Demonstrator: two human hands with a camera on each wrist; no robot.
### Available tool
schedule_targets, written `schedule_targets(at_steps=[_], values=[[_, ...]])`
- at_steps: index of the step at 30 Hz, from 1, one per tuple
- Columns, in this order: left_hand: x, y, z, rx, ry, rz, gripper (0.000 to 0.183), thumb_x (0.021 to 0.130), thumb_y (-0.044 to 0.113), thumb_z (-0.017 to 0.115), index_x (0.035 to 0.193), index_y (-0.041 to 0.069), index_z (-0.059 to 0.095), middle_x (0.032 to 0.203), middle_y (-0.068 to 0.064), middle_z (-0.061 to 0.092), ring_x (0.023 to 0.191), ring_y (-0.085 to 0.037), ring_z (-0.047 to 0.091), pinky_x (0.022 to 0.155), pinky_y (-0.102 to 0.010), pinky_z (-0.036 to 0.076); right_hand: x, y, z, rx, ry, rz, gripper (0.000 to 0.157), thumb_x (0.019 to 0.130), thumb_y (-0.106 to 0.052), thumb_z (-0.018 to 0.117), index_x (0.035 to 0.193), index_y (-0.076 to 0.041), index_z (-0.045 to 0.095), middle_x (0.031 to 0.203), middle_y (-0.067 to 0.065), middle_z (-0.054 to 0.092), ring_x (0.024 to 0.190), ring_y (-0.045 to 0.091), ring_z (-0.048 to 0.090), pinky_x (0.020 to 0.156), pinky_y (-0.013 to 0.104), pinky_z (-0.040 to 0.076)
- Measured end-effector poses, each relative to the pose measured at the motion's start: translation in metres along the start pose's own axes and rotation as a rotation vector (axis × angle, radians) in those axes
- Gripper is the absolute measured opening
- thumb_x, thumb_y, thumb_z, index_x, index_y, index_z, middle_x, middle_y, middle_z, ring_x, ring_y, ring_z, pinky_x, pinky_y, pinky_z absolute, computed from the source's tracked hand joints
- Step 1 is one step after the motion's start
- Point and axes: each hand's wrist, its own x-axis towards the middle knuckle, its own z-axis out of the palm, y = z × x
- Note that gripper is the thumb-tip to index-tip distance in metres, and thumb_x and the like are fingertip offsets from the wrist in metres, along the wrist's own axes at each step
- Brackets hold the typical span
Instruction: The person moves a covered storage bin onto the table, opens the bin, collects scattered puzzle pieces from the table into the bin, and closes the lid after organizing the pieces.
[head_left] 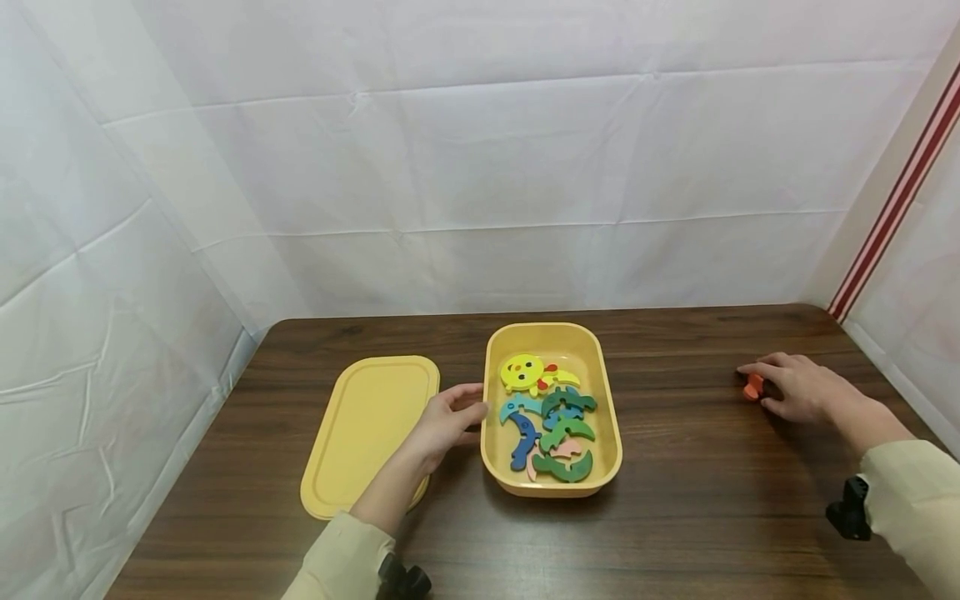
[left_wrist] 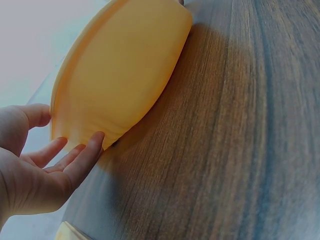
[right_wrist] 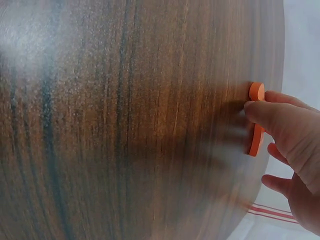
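A yellow plastic box (head_left: 613, 429) stands mid-table with several colourful wooden puzzle pieces inside. Among them are a round yellow chick-face piece (head_left: 522, 372), a dark blue piece (head_left: 525, 440) and a green piece (head_left: 562, 468). My left hand (head_left: 442, 425) touches the box's left side, its fingers spread loosely along the outer wall (left_wrist: 120, 65) in the left wrist view. Far to the right, my right hand (head_left: 806, 389) pinches an orange puzzle piece (right_wrist: 256, 140) at the tabletop. Part of that piece is hidden behind the fingers.
A flat yellow lid (head_left: 367, 425) lies left of the box, partly under my left forearm. The dark wood table (head_left: 675, 517) ends at a white cloth backdrop (head_left: 525, 167). A red-striped band (head_left: 900, 196) runs along the right side.
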Motion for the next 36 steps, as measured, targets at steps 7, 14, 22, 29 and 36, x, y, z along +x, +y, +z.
schedule_targets(at_steps=[7, 14, 22, 29, 36], values=[[-0.001, 0.000, 0.000, -0.004, 0.002, 0.001, 0.042, 0.089, 0.017, 0.057, 0.130, 0.006, 0.049, 0.124, -0.016, 0.055, 0.105, -0.027, 0.059, 0.079, -0.038, 0.055, -0.001, -0.001, 0.003, -0.003, 0.032, 0.011, 0.044, 0.080, -0.017, 0.067, 0.122, -0.009, 0.055, 0.104, 0.020, 0.052, 0.096, 0.042, 0.052, 0.072, 0.059, 0.046], [-0.002, 0.001, 0.000, -0.011, 0.004, 0.009, 0.042, 0.089, 0.016, 0.057, 0.129, 0.006, 0.049, 0.123, -0.016, 0.055, 0.104, -0.026, 0.059, 0.079, -0.038, 0.055, -0.001, -0.001, 0.006, 0.030, 0.052, 0.019, 0.038, 0.081, -0.019, 0.066, 0.116, -0.008, 0.056, 0.098, 0.020, 0.053, 0.087, 0.041, 0.056, 0.069, 0.057, 0.047], [-0.002, -0.001, 0.001, -0.037, -0.010, 0.043, 0.043, 0.090, 0.013, 0.055, 0.130, 0.002, 0.047, 0.125, -0.020, 0.053, 0.106, -0.029, 0.059, 0.080, -0.040, 0.054, 0.000, -0.002, 0.009, 0.046, 0.120, -0.030, 0.028, 0.079, -0.013, 0.068, 0.103, -0.009, 0.055, 0.084, 0.015, 0.051, 0.066, 0.028, 0.054, 0.057, 0.047, 0.048], [-0.007, 0.007, 0.001, -0.033, -0.020, 0.031, 0.045, 0.090, 0.012, 0.054, 0.132, 0.000, 0.045, 0.127, -0.023, 0.051, 0.108, -0.033, 0.057, 0.082, -0.042, 0.053, 0.001, -0.002, 0.011, 0.053, 0.155, -0.037, 0.024, 0.079, -0.010, 0.067, 0.098, -0.010, 0.053, 0.080, 0.013, 0.049, 0.058, 0.022, 0.048, 0.050, 0.041, 0.045], [-0.026, 0.025, 0.005, -0.015, -0.019, 0.021, 0.044, 0.091, 0.010, 0.052, 0.132, -0.003, 0.043, 0.128, -0.024, 0.050, 0.111, -0.036, 0.054, 0.085, -0.042, 0.052, 0.002, -0.005, 0.011, 0.074, 0.124, -0.024, 0.024, 0.079, -0.007, 0.066, 0.098, -0.009, 0.051, 0.079, 0.013, 0.049, 0.057, 0.020, 0.045, 0.048, 0.038, 0.043]])
